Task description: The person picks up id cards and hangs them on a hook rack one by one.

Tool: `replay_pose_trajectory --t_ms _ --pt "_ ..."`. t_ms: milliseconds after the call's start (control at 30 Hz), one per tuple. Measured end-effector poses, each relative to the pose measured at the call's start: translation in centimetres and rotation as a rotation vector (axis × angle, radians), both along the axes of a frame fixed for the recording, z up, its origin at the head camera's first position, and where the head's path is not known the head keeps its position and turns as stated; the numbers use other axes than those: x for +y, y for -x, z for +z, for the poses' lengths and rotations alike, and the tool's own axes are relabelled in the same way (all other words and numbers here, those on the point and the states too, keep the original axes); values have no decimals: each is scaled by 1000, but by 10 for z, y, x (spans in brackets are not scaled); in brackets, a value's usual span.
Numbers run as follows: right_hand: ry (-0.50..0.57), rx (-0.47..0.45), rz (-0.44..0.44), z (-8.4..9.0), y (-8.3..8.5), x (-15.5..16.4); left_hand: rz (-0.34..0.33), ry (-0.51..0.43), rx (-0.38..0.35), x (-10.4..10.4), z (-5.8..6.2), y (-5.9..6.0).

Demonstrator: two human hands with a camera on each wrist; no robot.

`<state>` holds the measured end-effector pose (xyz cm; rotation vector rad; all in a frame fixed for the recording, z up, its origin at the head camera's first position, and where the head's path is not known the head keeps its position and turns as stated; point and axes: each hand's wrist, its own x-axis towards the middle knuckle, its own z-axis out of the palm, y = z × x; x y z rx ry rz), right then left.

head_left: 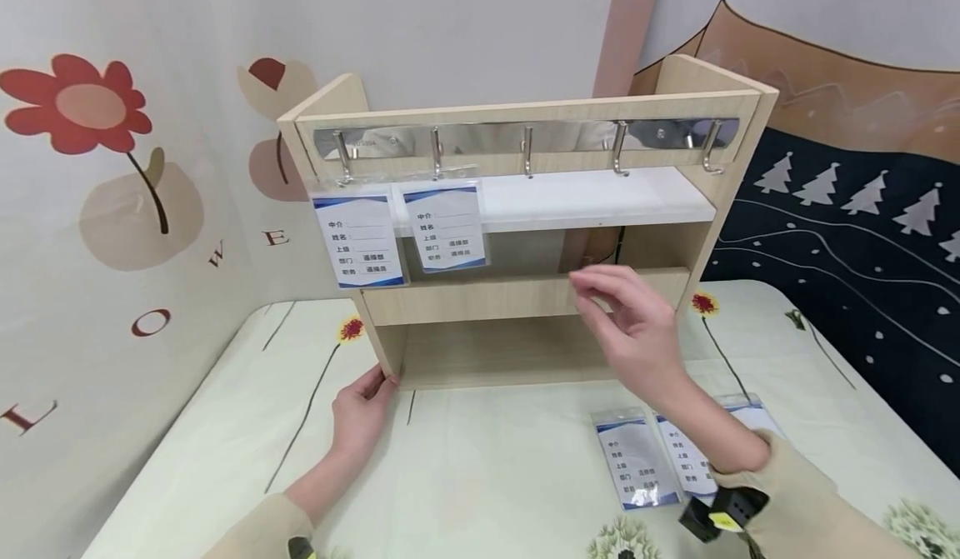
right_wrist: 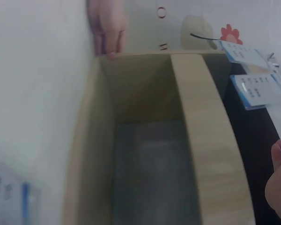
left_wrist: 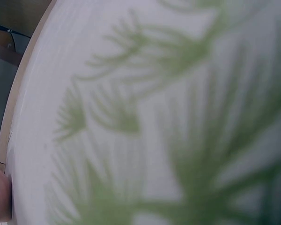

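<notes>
A light wooden shelf unit (head_left: pixel 525 299) stands on the table, with a metal hook strip (head_left: pixel 495 138) across its upper board. Two name badges in clear sleeves, one at the far left (head_left: pixel 362 242) and one beside it (head_left: pixel 447 230), hang from the two leftmost hooks. My left hand (head_left: pixel 362 413) grips the shelf's lower left corner between thumb and fingers. In front of the shelf's right half, my right hand (head_left: pixel 633 326) is raised with loosely bent fingers and nothing between them. The left wrist view shows mostly blurred tablecloth.
Two more badges, a nearer one (head_left: pixel 636 463) and one partly behind my right forearm (head_left: pixel 686 459), lie on the flower-print tablecloth (head_left: pixel 487 467). Patterned curtains stand behind and at both sides. Three hooks to the right carry nothing.
</notes>
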<state>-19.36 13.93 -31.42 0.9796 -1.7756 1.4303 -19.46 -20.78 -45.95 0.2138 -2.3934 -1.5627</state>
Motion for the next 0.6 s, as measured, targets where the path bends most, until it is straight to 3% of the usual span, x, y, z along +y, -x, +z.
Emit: replay_pose_trajectory --t_ms 233,600 --pt "-68 -114 -33 -28 -23 35 -9 -14 -2 -1 1 -1" --pt "-141 -488 -182 -52 -34 71 -6 -24 -23 1 3 -1"
